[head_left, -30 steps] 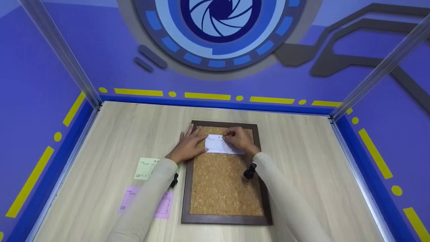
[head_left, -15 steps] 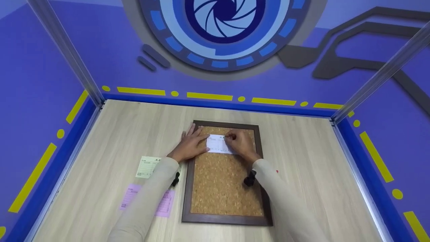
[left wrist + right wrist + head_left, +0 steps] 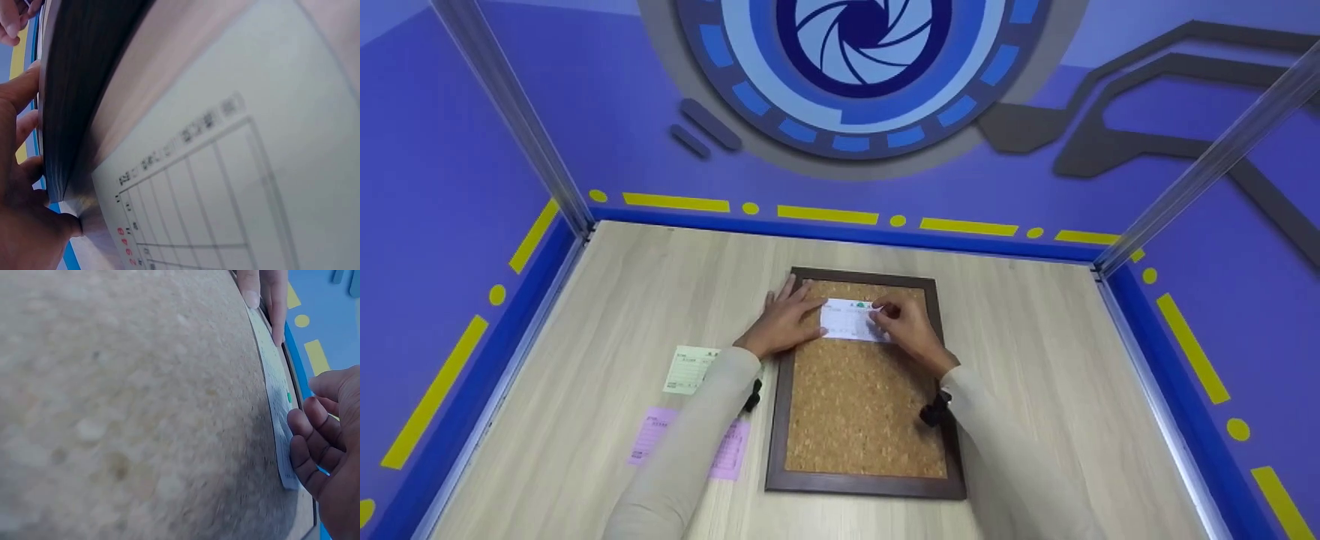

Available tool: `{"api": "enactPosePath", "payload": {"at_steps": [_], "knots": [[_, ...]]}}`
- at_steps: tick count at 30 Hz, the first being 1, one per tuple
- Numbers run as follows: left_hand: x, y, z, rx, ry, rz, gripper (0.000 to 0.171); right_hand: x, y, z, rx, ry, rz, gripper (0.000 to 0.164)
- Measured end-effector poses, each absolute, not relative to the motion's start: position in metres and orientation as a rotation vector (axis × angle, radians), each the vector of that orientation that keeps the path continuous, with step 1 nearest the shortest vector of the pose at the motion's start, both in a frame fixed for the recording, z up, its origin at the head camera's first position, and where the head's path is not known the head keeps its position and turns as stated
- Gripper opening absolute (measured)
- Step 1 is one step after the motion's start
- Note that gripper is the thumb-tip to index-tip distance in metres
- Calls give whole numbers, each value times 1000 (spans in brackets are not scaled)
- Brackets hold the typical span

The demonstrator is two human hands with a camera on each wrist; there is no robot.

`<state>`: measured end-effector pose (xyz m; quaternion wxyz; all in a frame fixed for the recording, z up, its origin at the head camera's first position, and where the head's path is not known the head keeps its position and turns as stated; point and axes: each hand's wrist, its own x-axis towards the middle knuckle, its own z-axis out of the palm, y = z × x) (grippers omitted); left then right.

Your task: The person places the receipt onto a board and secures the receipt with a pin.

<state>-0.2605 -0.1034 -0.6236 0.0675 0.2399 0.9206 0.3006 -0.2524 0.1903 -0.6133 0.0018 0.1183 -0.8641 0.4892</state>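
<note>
A brown-framed cork board (image 3: 866, 405) lies on the table. Near its top lies a white printed slip (image 3: 844, 321), and a green pushpin (image 3: 860, 304) shows at the slip's upper edge. My left hand (image 3: 782, 322) rests across the frame's left side, thumb and fingertip at the slip's left end. Just right of the pin hovers my right hand (image 3: 907, 326); its fingers are loosely bent. In the right wrist view I see nothing between the fingers of that hand (image 3: 332, 433), which stand beside the green pin (image 3: 289, 397), apart from it.
Left of the board lie a pale green slip (image 3: 687, 371) and a pink slip (image 3: 727, 456), both partly covered by the left sleeve (image 3: 682, 435). The left wrist view shows the green slip (image 3: 270, 73) close up. Blue walls (image 3: 840, 187) enclose the table.
My right hand has come away from the slip's upper edge toward the right, letting go of the green pushpin, which is now visible. My left hand stays in place.
</note>
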Motion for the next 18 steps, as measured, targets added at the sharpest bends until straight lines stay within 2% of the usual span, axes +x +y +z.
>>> {"api": "enactPosePath", "payload": {"at_steps": [6,18], "knots": [[-261,-102,-622,717,2765,918,68,-240,205,-615,325,-2638,1568,11],[-260,-104,-624,713,2761,913,69,-226,222,-621,262,-2538,1636,20]]}}
